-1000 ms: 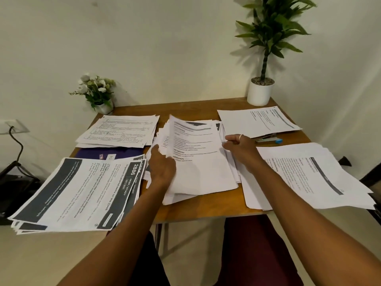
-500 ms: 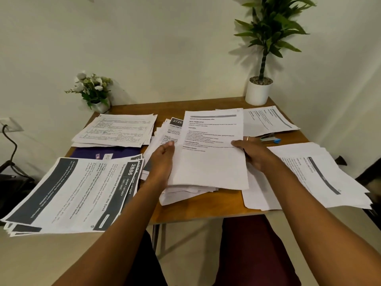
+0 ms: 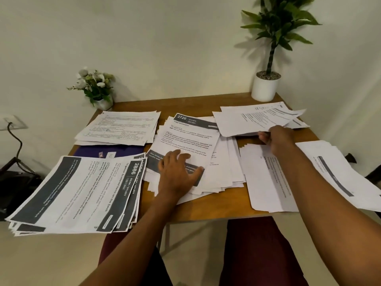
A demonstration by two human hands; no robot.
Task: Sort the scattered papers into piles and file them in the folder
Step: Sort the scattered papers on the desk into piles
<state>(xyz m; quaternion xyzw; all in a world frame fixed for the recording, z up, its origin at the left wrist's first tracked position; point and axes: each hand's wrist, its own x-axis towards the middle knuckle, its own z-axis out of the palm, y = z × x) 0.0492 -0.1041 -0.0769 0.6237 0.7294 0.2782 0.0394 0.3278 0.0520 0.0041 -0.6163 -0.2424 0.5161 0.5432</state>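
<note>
Five piles of paper lie on one table (image 3: 206, 104): the middle pile (image 3: 191, 137) under the left hand (image 3: 179, 170), the dark-headed pile (image 3: 82, 193) to that hand's left, the forms pile (image 3: 121, 126) beyond and left of it, the far pile (image 3: 298, 124) just past the right hand (image 3: 278, 139), and the loose pile (image 3: 266, 174) under the right forearm. There are two hands, one single sheet (image 3: 253, 120) pinched in the right one, and one purple folder (image 3: 115, 151) left of the left hand, partly covered. Two potted plants stand beyond the hands, the flower pot (image 3: 94, 85) past the left and the tall plant (image 3: 276, 27) past the right.
</note>
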